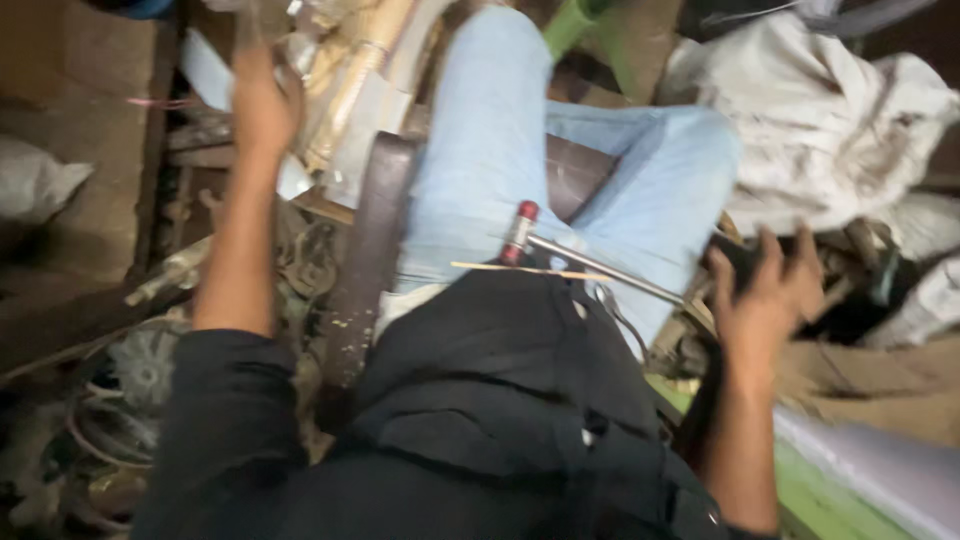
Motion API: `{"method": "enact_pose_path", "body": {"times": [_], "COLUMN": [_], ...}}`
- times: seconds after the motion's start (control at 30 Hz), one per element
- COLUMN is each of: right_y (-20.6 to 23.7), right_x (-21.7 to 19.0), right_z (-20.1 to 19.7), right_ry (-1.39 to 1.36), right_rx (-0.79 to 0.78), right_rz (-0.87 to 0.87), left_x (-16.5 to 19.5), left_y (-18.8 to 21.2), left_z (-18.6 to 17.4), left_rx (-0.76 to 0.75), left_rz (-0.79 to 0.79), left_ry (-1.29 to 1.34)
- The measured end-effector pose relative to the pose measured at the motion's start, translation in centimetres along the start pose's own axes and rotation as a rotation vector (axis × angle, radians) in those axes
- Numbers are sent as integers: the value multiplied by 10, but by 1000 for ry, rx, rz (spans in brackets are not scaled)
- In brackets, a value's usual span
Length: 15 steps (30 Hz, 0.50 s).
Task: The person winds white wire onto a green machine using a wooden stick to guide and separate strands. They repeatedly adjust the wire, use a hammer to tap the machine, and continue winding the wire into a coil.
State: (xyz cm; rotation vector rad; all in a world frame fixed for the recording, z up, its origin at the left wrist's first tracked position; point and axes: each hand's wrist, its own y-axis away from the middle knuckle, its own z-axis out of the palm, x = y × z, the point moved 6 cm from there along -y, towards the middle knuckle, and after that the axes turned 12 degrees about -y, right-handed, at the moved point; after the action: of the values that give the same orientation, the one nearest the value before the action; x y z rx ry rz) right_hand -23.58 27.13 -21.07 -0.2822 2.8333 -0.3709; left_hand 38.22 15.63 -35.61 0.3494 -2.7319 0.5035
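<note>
Looked down over a black jacket (480,420) and light blue jeans (560,170), seated amid clutter. Left hand (262,100) raised and blurred, fingers loosely spread, closed on nothing, just beside cream rolled bundles (355,70) and scraps of pale paper. Right hand (770,290) out to the side, fingers curled, apparently touching a dark object (735,255); grip too blurred to judge. Across the lap, a small hammer (560,250) with a red-tipped head and a thin metal handle, plus a thin pale stick (530,270) just beside it. Dark wooden plank (365,250) beside the left leg. White crumpled cloth (830,110) upper right, green frame (810,490) lower right.
</note>
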Motion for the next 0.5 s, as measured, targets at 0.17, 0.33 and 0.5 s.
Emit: {"method": "enact_pose_path", "body": {"times": [0.17,0.33,0.5], "right_y": [34,40,43], "right_x": [63,79,77], "right_z": [18,26,28], "right_ry": [-230,-63,-2], "right_rx": [-52,-59,-77], "right_rz": [329,262,289], "left_x": [-44,-26,-1], "left_y": [78,95,43], "left_z": [74,104,83], "left_rx": [-327,-264,10], "left_rz": [-285,-359,-307], "left_ry": [-10,76,270]}}
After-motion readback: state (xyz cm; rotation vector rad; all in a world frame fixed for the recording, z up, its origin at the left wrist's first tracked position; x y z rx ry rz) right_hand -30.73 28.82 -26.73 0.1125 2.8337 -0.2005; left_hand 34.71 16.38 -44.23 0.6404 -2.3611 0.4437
